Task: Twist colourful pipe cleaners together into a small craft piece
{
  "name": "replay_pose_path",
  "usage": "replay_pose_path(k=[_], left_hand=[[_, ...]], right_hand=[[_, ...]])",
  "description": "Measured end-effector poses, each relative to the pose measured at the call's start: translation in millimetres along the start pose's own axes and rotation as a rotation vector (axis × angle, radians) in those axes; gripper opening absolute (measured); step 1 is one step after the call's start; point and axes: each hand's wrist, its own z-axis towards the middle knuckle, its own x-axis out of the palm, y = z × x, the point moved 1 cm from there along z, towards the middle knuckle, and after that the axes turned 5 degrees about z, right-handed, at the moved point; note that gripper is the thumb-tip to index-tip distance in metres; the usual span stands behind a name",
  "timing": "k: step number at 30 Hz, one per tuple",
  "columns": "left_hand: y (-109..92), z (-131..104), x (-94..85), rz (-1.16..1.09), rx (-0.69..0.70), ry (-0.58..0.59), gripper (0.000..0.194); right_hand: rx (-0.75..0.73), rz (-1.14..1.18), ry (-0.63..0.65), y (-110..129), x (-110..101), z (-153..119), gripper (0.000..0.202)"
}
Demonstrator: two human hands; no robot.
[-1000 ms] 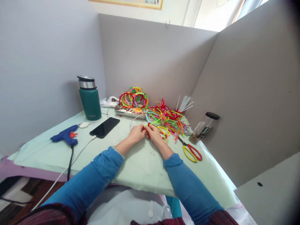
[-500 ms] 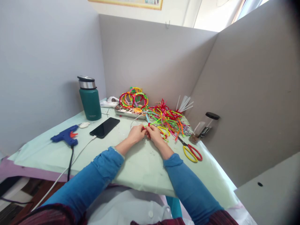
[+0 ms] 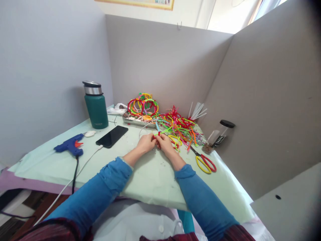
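Observation:
Near the middle of the table, my left hand (image 3: 146,143) and my right hand (image 3: 165,143) meet at the fingertips. Both are pinched closed on a small red piece (image 3: 158,133) that looks like pipe cleaner; my fingers hide most of it. Thin green and pale blue strands show just beyond my fingertips. Behind my hands, a metal tray (image 3: 135,123) holds small scraps, with looped colourful rings (image 3: 142,107) above it. A tangled pile of colourful pipe cleaners (image 3: 179,124) lies to the right of the tray.
Scissors (image 3: 205,164) with yellow and red handles lie right of my hands. A phone (image 3: 112,136) on a white cable, a blue glue gun (image 3: 70,145) and a green bottle (image 3: 96,110) stand left. A clear jar (image 3: 219,136) leans at the right edge; grey partitions (image 3: 163,60) surround the table.

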Motion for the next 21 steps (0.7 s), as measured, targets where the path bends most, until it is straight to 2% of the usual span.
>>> replay_pose_path(k=[21], left_hand=[[-0.9, -1.2, -1.4, -0.027, 0.001, 0.004, 0.021]], right_hand=[[-0.007, 0.003, -0.002, 0.2, -0.2, -0.2, 0.026]])
